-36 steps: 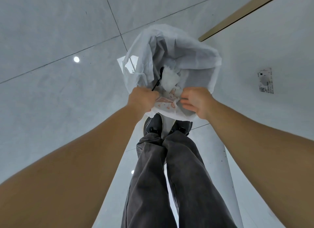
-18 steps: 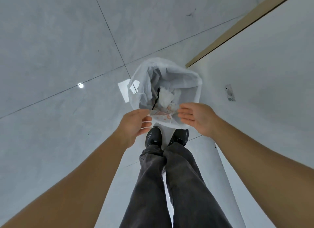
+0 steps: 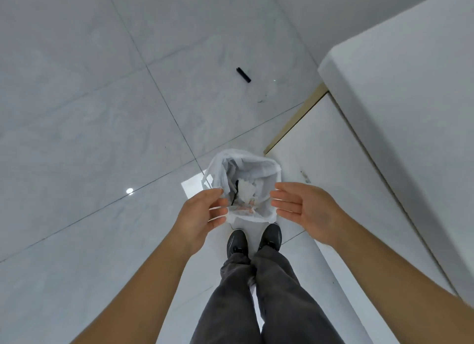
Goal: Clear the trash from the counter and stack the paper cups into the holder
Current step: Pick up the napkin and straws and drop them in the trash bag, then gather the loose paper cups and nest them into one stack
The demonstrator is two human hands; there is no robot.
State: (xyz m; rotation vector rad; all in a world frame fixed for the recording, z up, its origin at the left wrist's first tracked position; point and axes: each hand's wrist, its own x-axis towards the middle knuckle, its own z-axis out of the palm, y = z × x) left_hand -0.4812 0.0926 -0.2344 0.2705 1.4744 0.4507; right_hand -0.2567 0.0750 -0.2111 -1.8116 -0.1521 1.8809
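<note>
Trash bag (image 3: 266, 169) sits between left hand (image 3: 198, 215) and right hand (image 3: 305, 207); both spread, empty.

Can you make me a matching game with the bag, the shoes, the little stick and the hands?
Things:
1. trash bag
2. shoes
3. small stick
4. left hand and right hand

Descriptions:
A. black, lying alone on the floor tiles
B. open, holding nothing
C. white, with crumpled trash inside
D. black, just below the bag

Pairs: 1-C, 2-D, 3-A, 4-B
</note>
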